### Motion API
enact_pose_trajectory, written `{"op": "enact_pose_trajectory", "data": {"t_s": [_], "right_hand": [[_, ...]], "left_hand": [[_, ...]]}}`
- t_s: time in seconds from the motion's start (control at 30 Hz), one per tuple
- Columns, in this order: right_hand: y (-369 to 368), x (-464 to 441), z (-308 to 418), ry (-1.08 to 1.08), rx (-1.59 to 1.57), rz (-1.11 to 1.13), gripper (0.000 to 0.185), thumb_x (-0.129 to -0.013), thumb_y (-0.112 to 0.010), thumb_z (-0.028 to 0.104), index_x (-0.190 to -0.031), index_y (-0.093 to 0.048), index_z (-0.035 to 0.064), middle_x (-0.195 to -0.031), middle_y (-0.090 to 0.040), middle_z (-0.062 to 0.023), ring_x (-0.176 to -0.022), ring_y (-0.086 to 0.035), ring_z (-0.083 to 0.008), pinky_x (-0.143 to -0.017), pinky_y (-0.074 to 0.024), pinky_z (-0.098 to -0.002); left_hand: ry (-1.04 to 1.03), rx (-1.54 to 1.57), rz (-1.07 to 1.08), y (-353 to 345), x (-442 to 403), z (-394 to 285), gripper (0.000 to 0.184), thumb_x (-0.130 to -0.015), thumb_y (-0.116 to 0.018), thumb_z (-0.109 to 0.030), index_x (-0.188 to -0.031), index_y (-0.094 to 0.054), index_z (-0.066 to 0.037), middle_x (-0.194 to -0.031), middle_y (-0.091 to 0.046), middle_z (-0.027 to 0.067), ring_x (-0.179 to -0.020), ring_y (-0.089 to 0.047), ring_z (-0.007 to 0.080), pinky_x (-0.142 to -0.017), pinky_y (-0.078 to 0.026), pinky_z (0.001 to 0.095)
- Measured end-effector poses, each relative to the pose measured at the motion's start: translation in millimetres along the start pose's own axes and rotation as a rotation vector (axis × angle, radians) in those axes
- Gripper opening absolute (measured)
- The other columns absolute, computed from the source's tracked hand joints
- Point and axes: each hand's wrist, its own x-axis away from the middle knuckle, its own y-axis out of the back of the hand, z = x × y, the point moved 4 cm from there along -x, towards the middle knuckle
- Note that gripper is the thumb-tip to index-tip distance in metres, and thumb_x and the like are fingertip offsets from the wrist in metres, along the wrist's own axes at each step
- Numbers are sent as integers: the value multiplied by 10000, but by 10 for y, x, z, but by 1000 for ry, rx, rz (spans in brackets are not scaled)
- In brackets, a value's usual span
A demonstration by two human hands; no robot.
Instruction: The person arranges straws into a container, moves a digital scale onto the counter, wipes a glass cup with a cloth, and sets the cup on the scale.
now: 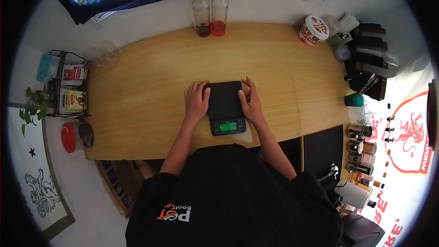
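Note:
A black digital kitchen scale (224, 99) lies flat on the wooden table, its lit green display (227, 126) towards me. The digits are too small to read. Along the scale's left edge rests my left hand (196, 102), palm down with fingers stretched out and the thumb by the edge. My right hand (251, 104) is at the opposite edge, its thumb against the side of the scale and its fingers apart. Nothing lies on the weighing plate.
Two glass bottles (211, 14) with dark stoppers stand at the table's back edge. At the back right is a lidded tub (313, 30). A black wire rack (68, 84) with packets stands left. Jars and cups (360, 145) line the right side, near a black mat (323, 151).

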Motion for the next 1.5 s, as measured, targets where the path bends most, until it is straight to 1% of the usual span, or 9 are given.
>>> {"op": "enact_pose_trajectory", "data": {"t_s": [0.13,0.2,0.37,0.53,0.6,0.93,1.2,1.33,1.5], "right_hand": [[133,442,-47,12,-26,-90,585,-998,-645,115,-1507,-384,-10,-1379,-581,-153,-900,-597,-166,-776,-506,-305],[228,699,-58,62,106,-73,605,-954,-684,77,-1489,-413,0,-1329,-598,-152,-995,-595,-204,-837,-506,-318],[322,947,-31,125,215,-25,666,-887,-738,64,-1479,-438,12,-1284,-610,-122,-980,-579,-210,-848,-495,-315],[301,847,19,63,237,13,747,-833,-794,86,-1489,-440,31,-1259,-613,-95,-944,-550,-203,-836,-487,-308],[286,823,5,36,194,52,806,-813,-810,80,-1513,-411,54,-1260,-616,-55,-941,-525,-161,-811,-468,-281],[295,803,26,11,237,64,840,-787,-836,107,-1512,-417,60,-1243,-611,-74,-973,-540,-204,-818,-491,-311],[280,798,59,23,258,40,786,-785,-833,119,-1473,-459,52,-1213,-621,-73,-955,-552,-214,-814,-498,-318],[289,810,87,64,298,26,744,-796,-820,114,-1453,-478,46,-1188,-633,-72,-936,-562,-214,-795,-499,-311],[283,839,12,81,283,-78,489,-886,-727,70,-1344,-564,30,-1068,-666,-86,-843,-599,-218,-745,-512,-321]], "left_hand": [[9,87,13,71,132,13,370,-1068,-477,-267,-1343,-574,-39,-1122,-634,112,-1025,-597,282,-950,-399,424],[19,107,25,100,227,51,383,-1067,-485,-254,-1367,-543,-24,-1083,-644,113,-978,-608,276,-939,-409,421],[68,233,-34,61,245,133,346,-1051,-520,-220,-1326,-563,-16,-922,-643,65,-811,-596,237,-915,-420,404],[60,195,-28,105,226,83,345,-1065,-497,-232,-1319,-557,-7,-923,-654,79,-832,-611,240,-923,-419,402],[63,181,-10,106,236,88,348,-1075,-479,-235,-1324,-546,0,-926,-666,92,-860,-625,250,-936,-417,403],[78,196,-6,77,235,114,357,-1085,-460,-265,-1310,-561,-7,-925,-671,86,-886,-633,248,-963,-403,406],[82,200,4,80,234,105,359,-1087,-454,-277,-1298,-576,-13,-934,-680,85,-884,-632,250,-960,-400,395],[63,215,-31,78,230,104,356,-1073,-490,-280,-1288,-594,-16,-902,-650,63,-808,-608,221,-923,-417,389],[53,222,-48,85,209,107,351,-1071,-492,-277,-1282,-598,-18,-891,-650,61,-794,-608,222,-914,-417,391]]}}
